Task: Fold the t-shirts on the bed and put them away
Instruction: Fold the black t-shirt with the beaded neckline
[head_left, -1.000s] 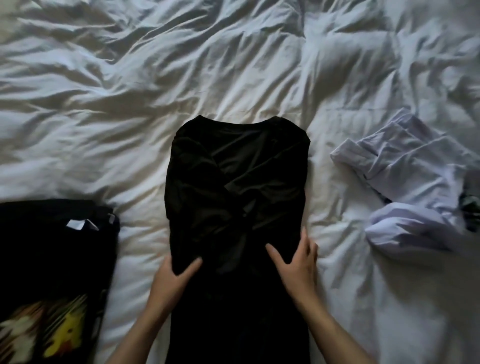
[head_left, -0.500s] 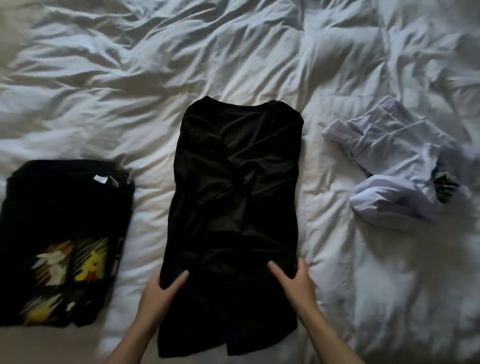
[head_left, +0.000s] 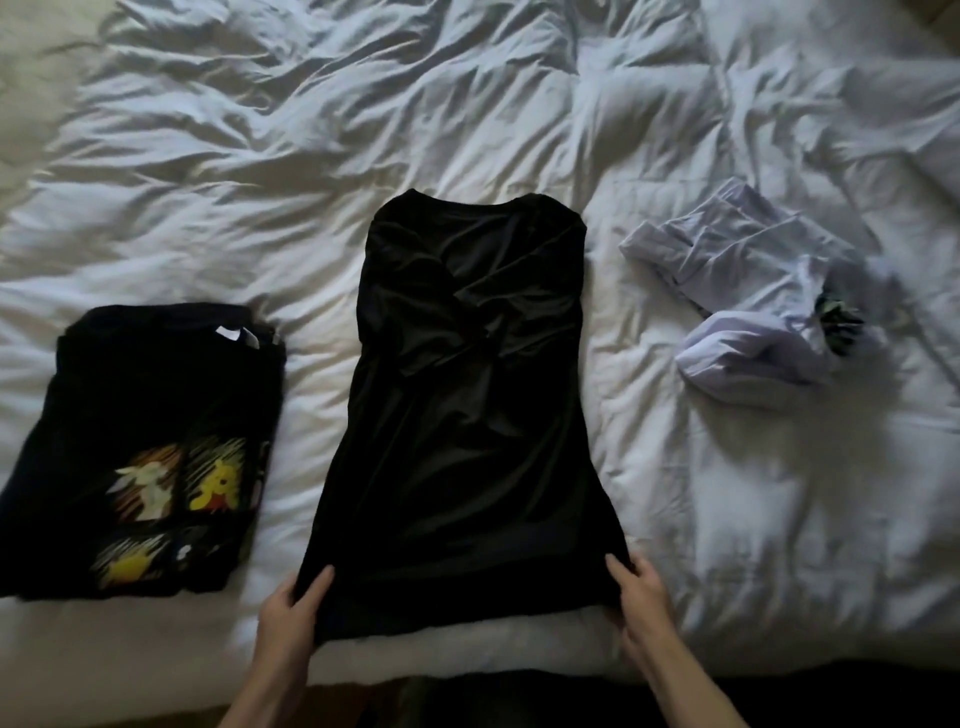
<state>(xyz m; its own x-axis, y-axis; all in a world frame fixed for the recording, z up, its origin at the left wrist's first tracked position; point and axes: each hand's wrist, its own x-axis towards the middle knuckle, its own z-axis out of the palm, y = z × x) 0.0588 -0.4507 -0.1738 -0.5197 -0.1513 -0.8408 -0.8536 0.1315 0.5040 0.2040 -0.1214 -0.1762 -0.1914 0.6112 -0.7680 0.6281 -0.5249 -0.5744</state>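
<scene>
Rumpled white bedding filled nearly the whole frame, with a dark strip of floor along the bottom edge. At the centre you had a black t-shirt laid lengthwise, collar toward the top of the frame, its sleeves folded in and crossed over the chest, hem nearest you. At the left of the frame lay your folded black t-shirt, a white label showing at its collar and a yellow and orange cartoon print on its lower half; it sat well apart from the centre shirt. At the right of the frame a crumpled pale lilac t-shirt lay bunched on the bedding, with a small dark printed patch at its right side. Your left hand pinched the lower left corner of the centre shirt's hem, thumb on top of the cloth. Your right hand gripped the lower right corner the same way, thumb over the fabric.
</scene>
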